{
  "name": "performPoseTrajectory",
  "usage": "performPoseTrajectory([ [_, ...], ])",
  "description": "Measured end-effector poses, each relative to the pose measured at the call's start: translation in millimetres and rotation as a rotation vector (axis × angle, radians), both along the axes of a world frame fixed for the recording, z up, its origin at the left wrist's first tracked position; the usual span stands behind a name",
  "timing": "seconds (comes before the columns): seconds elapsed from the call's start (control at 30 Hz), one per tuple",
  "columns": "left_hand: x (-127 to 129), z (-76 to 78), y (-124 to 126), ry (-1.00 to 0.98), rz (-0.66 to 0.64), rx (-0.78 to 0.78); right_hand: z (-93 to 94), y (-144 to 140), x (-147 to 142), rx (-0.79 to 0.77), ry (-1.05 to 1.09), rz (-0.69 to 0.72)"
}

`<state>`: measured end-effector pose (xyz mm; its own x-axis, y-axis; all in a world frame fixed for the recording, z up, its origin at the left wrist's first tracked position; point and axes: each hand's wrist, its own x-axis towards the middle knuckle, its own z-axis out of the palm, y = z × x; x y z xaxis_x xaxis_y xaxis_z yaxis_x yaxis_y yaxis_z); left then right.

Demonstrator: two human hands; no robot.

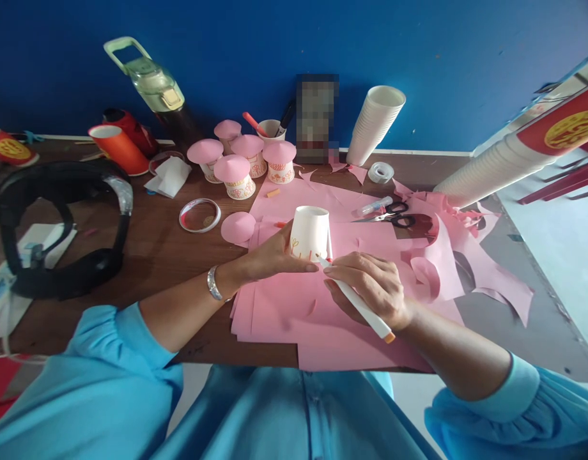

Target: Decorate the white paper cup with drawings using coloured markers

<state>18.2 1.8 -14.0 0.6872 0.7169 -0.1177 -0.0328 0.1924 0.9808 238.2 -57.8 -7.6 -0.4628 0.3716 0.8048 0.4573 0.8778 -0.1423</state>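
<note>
My left hand (275, 254) grips a white paper cup (310, 225), turned with its narrow end up, above the pink sheets. Orange marks and a small flower show low on the cup's side. My right hand (371, 284) is closed around a white marker pen (363, 306) with an orange end. The pen's tip meets the cup near its lower rim, by the orange strokes. Beneath both hands lies a stack of pink paper (275, 313). A pink paper cone (239, 227) rests to the left of the cup.
Several decorated cups with pink cone tops (239, 179) stand behind. Scissors (402, 215), a clear tape roll (381, 172) and paper scraps (495, 275) lie to the right. Tall cup stacks (376, 124) rise at the back. A black headset (16, 255) and a bottle (154, 83) occupy the left.
</note>
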Motion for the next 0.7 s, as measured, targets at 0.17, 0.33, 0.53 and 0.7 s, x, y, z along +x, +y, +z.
performPoseTrajectory([
  [0.17,-0.1,-5.8,1.8,-0.013,-0.003,0.014,0.5,-0.1,0.6,0.001,-0.018,-0.005],
  [0.33,0.6,-6.2,1.5,0.015,-0.004,0.032,1.2,-0.8,1.0,-0.008,-0.044,-0.023],
  [0.53,1.3,-2.7,0.4,0.045,-0.016,0.08,0.0,-1.3,2.1,-0.015,-0.062,-0.02],
  [0.7,2.0,-5.8,0.8,0.055,0.002,0.116,2.2,-1.9,2.9,-0.027,-0.095,-0.027],
])
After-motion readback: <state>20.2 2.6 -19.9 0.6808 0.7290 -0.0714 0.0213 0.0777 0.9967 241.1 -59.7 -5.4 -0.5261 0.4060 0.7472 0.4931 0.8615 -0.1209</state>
